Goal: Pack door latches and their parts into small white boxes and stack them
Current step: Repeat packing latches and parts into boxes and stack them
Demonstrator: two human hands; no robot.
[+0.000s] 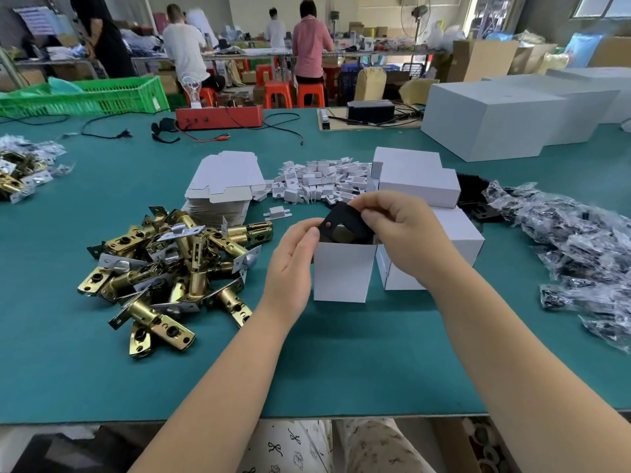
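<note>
Right grip (397,230) pinches a black plate (345,222) over an open white box (342,272); left grip (292,264) holds the box's side, brass latches (170,268) piled left of it on the worktop (341,363)

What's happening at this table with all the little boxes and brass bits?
A person is packing door latch parts. The left hand steadies an open small white box while the right hand pinches a black plate over its opening. Brass latches lie heaped to the left, closed white boxes stand behind, bagged parts to the right.
</note>
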